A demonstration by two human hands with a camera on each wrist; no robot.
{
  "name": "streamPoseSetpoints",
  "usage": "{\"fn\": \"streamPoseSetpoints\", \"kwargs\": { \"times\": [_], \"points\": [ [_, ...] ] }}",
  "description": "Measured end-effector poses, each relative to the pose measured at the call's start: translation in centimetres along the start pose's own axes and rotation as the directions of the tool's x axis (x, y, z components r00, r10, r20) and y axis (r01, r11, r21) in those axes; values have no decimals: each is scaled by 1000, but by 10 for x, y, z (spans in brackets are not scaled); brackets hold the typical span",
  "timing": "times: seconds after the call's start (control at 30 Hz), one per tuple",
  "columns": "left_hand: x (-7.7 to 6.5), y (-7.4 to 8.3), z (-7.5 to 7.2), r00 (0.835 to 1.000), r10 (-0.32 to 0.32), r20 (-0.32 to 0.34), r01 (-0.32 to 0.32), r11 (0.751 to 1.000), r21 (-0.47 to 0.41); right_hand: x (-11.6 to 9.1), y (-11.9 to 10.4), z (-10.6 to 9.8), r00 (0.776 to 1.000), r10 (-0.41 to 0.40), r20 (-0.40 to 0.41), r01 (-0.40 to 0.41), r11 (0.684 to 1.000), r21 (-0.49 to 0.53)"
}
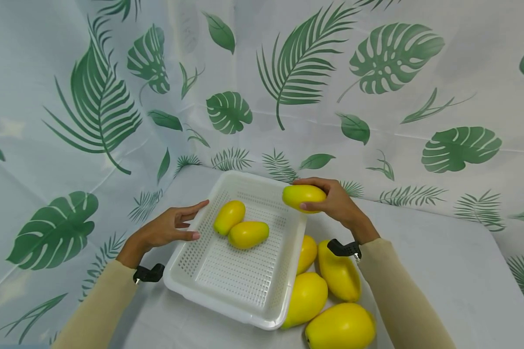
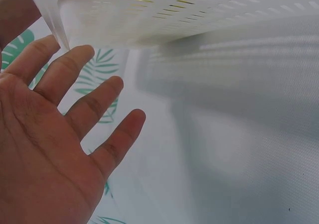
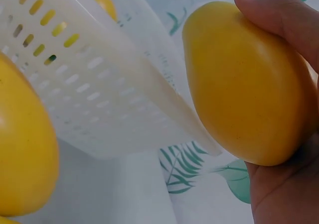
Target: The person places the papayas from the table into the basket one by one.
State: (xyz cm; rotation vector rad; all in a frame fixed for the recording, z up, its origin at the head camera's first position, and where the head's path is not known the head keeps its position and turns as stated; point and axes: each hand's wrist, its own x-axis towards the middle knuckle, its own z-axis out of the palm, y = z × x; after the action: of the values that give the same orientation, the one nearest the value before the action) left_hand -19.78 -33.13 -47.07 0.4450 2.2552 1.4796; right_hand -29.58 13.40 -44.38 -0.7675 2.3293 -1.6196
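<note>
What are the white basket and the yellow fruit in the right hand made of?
The white basket looks like shiny plastic, with a smooth rim and neat slots. The yellow fruit is smooth with a waxy shine: maybe real fruit, maybe plastic.

Left hand point(image 2: 50, 139), palm showing, beside the lower edge of a slotted white basket point(image 2: 134, 27).
The fingers point(image 2: 94, 107) are spread and nearly straight, pointing up and to the right; the thumb, at upper left, is cut off by the picture's edge. The basket crosses the top of the view, pierced by rows of short slots (yellow shows through several of them). The uppermost fingertips lie close to the basket, though contact is hard to judge from this angle. Below, a white cloth point(image 2: 154, 184) carries broad grey shadows point(image 2: 224, 99); green leaf prints point(image 2: 102, 74) appear behind the fingers.
</note>
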Motion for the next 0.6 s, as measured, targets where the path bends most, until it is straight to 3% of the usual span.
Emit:
{"fn": "streamPoseSetpoints", "kwargs": {
  "times": [0.6],
  "points": [
    [1,-1,-1,1000,11,-4,-11,1000,16,18,-1,13,999,-11,30,12,1000,-11]
  ]
}}
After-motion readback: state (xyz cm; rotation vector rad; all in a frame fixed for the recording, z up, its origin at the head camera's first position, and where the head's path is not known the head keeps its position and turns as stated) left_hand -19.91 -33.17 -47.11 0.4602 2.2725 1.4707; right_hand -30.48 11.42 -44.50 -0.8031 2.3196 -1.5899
